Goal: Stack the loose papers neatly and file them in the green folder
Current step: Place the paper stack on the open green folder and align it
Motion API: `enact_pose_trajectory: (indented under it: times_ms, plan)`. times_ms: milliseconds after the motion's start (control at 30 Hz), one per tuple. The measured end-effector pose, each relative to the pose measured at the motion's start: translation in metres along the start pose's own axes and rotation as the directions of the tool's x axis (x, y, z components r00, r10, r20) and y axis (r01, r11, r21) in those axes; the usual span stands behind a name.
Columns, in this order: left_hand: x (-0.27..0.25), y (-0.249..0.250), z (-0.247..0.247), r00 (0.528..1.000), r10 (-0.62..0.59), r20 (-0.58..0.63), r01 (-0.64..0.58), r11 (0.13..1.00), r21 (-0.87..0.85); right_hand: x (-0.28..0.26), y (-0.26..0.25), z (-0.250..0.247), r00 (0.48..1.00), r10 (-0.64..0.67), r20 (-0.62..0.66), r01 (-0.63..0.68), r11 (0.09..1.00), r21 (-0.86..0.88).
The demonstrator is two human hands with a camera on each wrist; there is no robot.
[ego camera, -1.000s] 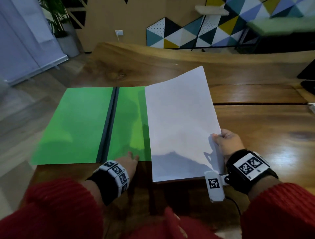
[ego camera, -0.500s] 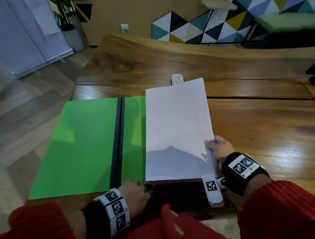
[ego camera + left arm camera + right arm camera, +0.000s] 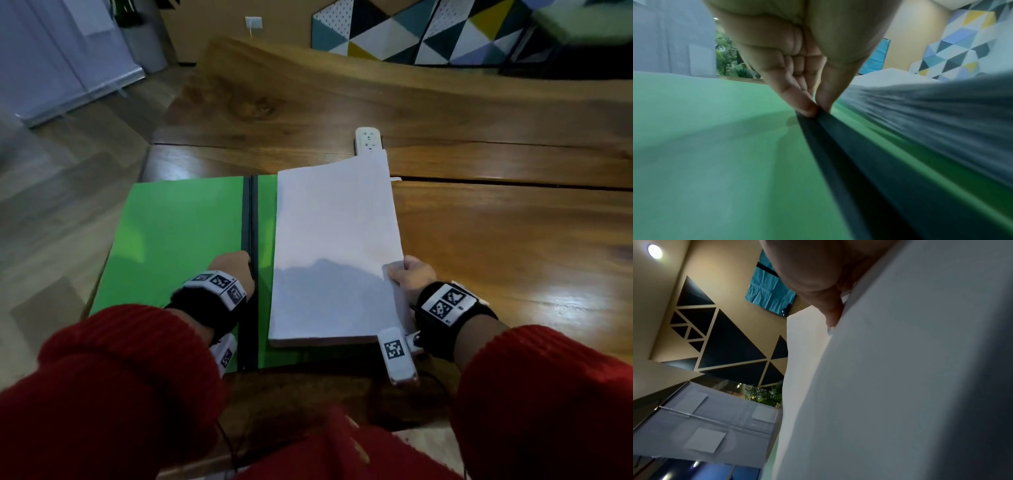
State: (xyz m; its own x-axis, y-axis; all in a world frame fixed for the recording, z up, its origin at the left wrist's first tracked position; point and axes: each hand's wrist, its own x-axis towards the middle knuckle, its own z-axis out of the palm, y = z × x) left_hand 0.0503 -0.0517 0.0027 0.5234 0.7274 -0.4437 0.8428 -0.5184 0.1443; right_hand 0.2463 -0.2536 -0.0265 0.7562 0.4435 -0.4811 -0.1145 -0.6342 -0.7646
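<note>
1. Two hands work at the lower middle of the head view, over a wooden bench [image 3: 479, 240].
2. The green folder [image 3: 178, 240] lies open and flat at centre left, its dark spine [image 3: 249, 212] running up the frame.
3. The left hand [image 3: 233, 270] pinches the spine between thumb and fingers [image 3: 805, 107].
4. The right hand [image 3: 409, 277] grips the right edge of the white paper stack [image 3: 335, 246], which covers the folder's right leaf.
5. A white power strip [image 3: 367, 138] pokes out behind the stack's top edge.

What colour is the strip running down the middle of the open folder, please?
Black, or very dark grey; the strip shows best in the head view.
</note>
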Motion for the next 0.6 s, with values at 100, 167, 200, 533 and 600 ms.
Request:
enact_pose_trajectory:
  times_ms: [100, 167, 200, 533, 600]
  plan:
    - [-0.011, 0.005, 0.013, 0.999, 0.043, 0.027, -0.041, 0.997, -0.072, -0.008, 0.014, -0.010, 0.999, 0.033, 0.005, -0.033, 0.999, -0.027]
    - [-0.025, 0.014, 0.024, 0.997, 0.067, 0.033, -0.063, 0.991, -0.118, -0.016, 0.023, -0.018, 0.998, 0.067, 0.014, -0.066, 0.996, -0.060]
    - [-0.031, 0.018, 0.030, 0.997, 0.071, 0.031, -0.065, 0.986, -0.152, -0.019, 0.028, -0.021, 0.997, 0.076, 0.016, -0.075, 0.995, -0.061]
    - [-0.042, 0.040, 0.039, 0.998, 0.059, 0.020, -0.052, 0.965, -0.258, -0.032, 0.036, -0.034, 0.994, 0.105, -0.012, -0.105, 0.993, -0.058]
    - [-0.042, 0.041, 0.040, 0.998, 0.058, 0.019, -0.052, 0.969, -0.240, -0.033, 0.034, -0.033, 0.994, 0.113, -0.003, -0.113, 0.991, -0.076]
